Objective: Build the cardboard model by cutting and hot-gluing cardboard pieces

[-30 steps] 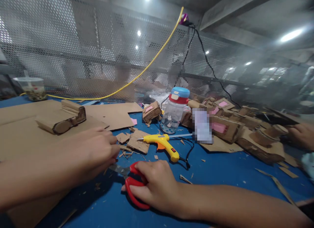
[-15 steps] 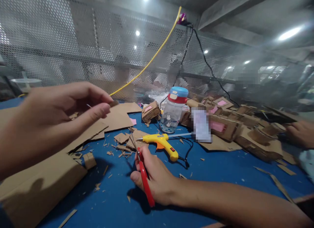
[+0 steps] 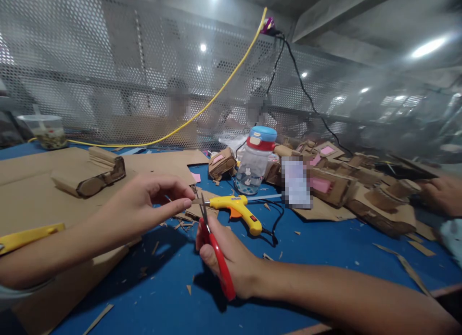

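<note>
My right hand [image 3: 229, 258] grips red-handled scissors [image 3: 223, 265], their blades pointing up and slightly parted. Just left of the blades, my left hand [image 3: 159, 198] pinches a small brown piece of cardboard [image 3: 196, 201] between thumb and fingertips. The piece reaches to the blades; whether they touch it I cannot tell. Behind the scissors a yellow glue gun [image 3: 240, 212] lies on its side on the blue table [image 3: 274, 296], a clear glue stick [image 3: 265, 197] sticking out of its back. Cardboard scraps [image 3: 184, 224] lie under and beside my left hand.
A clear bottle [image 3: 250, 169] with a blue and red lid stands behind the glue gun. Cardboard models [image 3: 361, 190] fill the right side, near another person's hand [image 3: 442, 195]. At left are cardboard sheets [image 3: 29, 181], a shaped cardboard part [image 3: 90, 173], a yellow cutter [image 3: 32, 236] and a cup [image 3: 46, 132].
My left hand has moved right and down, bringing the cardboard piece to the scissor blades. The scissors have tilted slightly and shifted a little right. The shaped part and yellow cutter are now uncovered.
</note>
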`<action>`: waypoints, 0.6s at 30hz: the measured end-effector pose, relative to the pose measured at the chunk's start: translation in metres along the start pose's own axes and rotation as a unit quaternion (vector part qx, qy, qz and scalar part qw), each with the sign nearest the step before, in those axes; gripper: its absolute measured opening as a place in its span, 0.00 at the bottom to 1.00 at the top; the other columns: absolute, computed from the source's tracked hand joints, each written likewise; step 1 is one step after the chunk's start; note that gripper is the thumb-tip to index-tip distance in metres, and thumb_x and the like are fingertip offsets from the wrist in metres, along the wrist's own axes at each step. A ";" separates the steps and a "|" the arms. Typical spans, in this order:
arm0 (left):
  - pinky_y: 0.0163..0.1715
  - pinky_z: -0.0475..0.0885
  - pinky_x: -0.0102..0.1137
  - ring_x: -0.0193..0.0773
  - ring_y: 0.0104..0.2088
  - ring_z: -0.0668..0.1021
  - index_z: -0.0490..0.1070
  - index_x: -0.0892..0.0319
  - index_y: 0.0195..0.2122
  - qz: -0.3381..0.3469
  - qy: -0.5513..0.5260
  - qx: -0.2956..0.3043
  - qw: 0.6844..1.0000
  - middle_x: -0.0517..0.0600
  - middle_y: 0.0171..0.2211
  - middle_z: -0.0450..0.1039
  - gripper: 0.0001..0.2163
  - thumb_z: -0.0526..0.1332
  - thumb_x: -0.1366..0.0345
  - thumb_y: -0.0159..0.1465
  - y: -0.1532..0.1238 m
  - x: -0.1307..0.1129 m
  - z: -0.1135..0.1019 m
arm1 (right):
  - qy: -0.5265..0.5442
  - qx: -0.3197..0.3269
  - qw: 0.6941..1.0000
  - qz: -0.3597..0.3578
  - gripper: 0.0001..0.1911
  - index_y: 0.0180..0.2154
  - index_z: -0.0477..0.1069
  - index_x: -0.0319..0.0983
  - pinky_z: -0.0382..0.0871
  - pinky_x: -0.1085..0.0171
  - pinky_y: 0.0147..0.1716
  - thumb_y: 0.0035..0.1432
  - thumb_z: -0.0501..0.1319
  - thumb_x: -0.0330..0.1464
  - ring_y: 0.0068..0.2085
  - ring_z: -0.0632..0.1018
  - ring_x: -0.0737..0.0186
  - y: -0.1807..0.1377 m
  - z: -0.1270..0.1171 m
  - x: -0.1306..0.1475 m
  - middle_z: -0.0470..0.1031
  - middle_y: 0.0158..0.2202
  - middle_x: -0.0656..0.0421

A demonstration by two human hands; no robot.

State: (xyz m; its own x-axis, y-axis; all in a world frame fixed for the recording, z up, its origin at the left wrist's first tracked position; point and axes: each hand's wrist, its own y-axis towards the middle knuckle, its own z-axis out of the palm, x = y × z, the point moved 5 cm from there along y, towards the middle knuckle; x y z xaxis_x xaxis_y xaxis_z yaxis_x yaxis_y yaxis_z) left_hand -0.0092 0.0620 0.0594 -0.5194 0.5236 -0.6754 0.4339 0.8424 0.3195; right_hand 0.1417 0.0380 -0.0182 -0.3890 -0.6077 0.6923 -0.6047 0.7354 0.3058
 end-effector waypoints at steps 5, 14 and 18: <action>0.29 0.75 0.27 0.35 0.30 0.79 0.75 0.59 0.33 -0.001 -0.039 -0.004 0.999 0.49 0.30 0.78 0.10 0.63 0.57 0.59 0.000 -0.003 0.004 | 0.062 0.005 0.998 0.029 0.23 0.38 0.60 0.40 0.64 0.63 0.31 0.63 0.49 0.53 0.30 0.66 0.64 0.000 0.000 -0.002 0.67 0.31 0.59; 0.29 0.76 0.28 0.36 0.30 0.79 0.71 0.59 0.33 -0.020 -0.081 -0.011 0.996 0.49 0.29 0.77 0.11 0.64 0.57 0.58 -0.001 0.004 0.009 | 0.097 0.011 0.995 0.039 0.30 0.34 0.59 0.40 0.64 0.64 0.30 0.58 0.44 0.61 0.29 0.65 0.65 0.000 0.003 -0.004 0.64 0.28 0.61; 0.28 0.75 0.28 0.35 0.29 0.78 0.71 0.59 0.32 -0.017 -0.071 -0.014 0.997 0.49 0.28 0.77 0.11 0.64 0.57 0.58 -0.001 0.002 0.009 | 0.101 0.005 0.994 0.046 0.31 0.33 0.58 0.41 0.62 0.64 0.30 0.57 0.44 0.63 0.28 0.64 0.65 0.000 0.003 -0.004 0.63 0.27 0.62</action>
State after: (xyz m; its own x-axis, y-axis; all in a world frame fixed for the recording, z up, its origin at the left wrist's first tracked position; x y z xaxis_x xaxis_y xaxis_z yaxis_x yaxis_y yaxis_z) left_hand -0.0042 0.0615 0.0515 -0.4229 0.4736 -0.7726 0.3962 0.8634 0.3124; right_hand 0.1415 0.0390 -0.0227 -0.2957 -0.4641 0.8350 -0.5804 0.7815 0.2288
